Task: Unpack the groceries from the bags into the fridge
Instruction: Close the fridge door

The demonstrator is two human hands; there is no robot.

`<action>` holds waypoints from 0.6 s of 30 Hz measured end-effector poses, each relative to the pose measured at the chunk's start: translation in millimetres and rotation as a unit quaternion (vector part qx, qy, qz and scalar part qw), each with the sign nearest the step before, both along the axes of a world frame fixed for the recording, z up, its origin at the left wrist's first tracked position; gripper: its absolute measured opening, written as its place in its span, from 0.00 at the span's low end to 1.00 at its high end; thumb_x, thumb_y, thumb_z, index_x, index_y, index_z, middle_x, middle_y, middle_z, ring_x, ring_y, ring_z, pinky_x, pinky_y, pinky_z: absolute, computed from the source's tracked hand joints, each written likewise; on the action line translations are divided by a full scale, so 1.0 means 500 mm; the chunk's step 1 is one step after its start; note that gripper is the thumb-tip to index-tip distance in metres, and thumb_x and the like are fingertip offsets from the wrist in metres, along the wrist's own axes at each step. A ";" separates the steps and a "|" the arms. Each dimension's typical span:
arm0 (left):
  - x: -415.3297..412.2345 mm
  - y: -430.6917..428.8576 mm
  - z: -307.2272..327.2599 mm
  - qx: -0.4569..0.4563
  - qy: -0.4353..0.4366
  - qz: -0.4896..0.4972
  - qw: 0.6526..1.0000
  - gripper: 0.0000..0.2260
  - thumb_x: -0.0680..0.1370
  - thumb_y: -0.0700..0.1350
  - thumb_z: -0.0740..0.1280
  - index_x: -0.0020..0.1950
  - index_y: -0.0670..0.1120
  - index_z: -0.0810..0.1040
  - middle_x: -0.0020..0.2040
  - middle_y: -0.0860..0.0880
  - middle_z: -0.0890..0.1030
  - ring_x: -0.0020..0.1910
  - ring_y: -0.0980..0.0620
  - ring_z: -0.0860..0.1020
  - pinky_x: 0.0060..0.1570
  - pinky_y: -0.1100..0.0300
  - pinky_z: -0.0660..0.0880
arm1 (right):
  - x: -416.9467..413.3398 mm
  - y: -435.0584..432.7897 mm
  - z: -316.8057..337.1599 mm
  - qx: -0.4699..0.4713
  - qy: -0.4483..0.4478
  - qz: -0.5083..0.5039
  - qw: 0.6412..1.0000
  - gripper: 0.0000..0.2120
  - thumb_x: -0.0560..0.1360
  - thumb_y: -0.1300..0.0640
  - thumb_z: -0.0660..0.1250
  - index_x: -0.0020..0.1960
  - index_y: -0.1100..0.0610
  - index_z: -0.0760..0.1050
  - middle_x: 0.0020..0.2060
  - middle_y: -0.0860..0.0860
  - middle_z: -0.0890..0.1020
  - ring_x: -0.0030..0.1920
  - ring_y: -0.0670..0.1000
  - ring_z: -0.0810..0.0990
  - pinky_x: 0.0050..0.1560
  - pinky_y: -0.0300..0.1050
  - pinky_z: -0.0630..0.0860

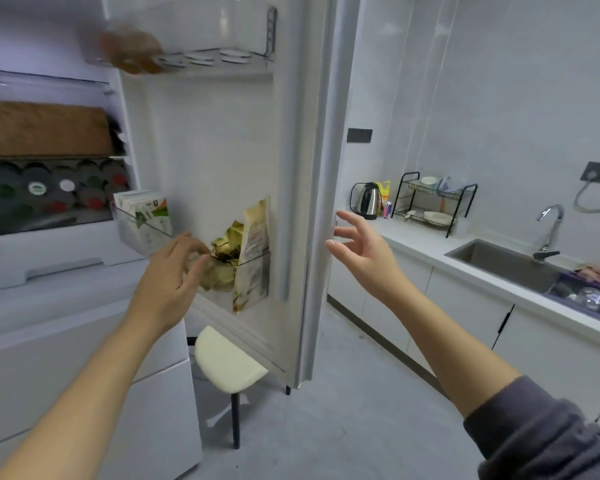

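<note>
The left hand (172, 271) was curled on a crumpled snack packet (226, 258) in the bin (219, 301) of the fridge door (222, 143), the right hand (361, 251) held spread and empty beside that door's edge, and the packet was judged light, soft and crushable, best pinched at its bunched top.

The fridge door (222, 150) stands open; its lower door shelf (257, 259) holds cartons (146, 216) at the left, a crumpled gold-green packet (224, 258) in the middle and a tall pouch (255, 237) upright at the right. The left hand (174, 271) reaches to this shelf, thumb and fingertips pinching the packet's left edge; the right hand (361, 251) has its fingers spread just beside the door's outer edge, contact not determinable. A cream stool (226, 362) stands below the door, with a kettle (368, 200), dish rack (433, 202) and sink (499, 265) along the counter (413, 244) to the right
</note>
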State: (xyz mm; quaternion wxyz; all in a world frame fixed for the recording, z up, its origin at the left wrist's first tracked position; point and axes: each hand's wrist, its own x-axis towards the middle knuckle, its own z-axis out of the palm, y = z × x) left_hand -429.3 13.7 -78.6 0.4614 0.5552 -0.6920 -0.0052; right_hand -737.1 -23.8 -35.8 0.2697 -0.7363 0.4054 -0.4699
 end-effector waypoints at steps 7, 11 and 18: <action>0.054 0.097 0.056 -0.117 0.100 0.060 0.986 0.12 0.80 0.55 0.59 0.60 0.53 0.72 0.56 0.55 0.74 0.57 0.55 0.72 0.57 0.54 0.71 | 0.080 0.038 0.018 -0.065 0.038 0.069 0.995 0.15 0.74 0.60 0.73 0.57 0.49 0.76 0.47 0.47 0.82 0.41 0.50 0.83 0.47 0.43 0.81; 0.035 0.183 0.139 -0.287 0.050 0.054 0.955 0.10 0.78 0.45 0.64 0.57 0.56 0.70 0.55 0.59 0.72 0.57 0.48 0.74 0.58 0.54 0.73 | 0.148 0.058 0.020 -0.102 0.068 0.125 0.984 0.18 0.72 0.57 0.76 0.58 0.47 0.73 0.47 0.42 0.80 0.43 0.44 0.82 0.47 0.38 0.79; 0.011 0.229 0.180 -0.297 -0.058 0.111 0.947 0.21 0.77 0.46 0.68 0.67 0.40 0.72 0.67 0.42 0.68 0.69 0.54 0.65 0.69 0.63 0.63 | 0.270 0.087 0.017 -0.137 0.103 0.208 0.963 0.32 0.71 0.48 0.75 0.70 0.49 0.66 0.66 0.41 0.73 0.61 0.40 0.75 0.60 0.42 0.75</action>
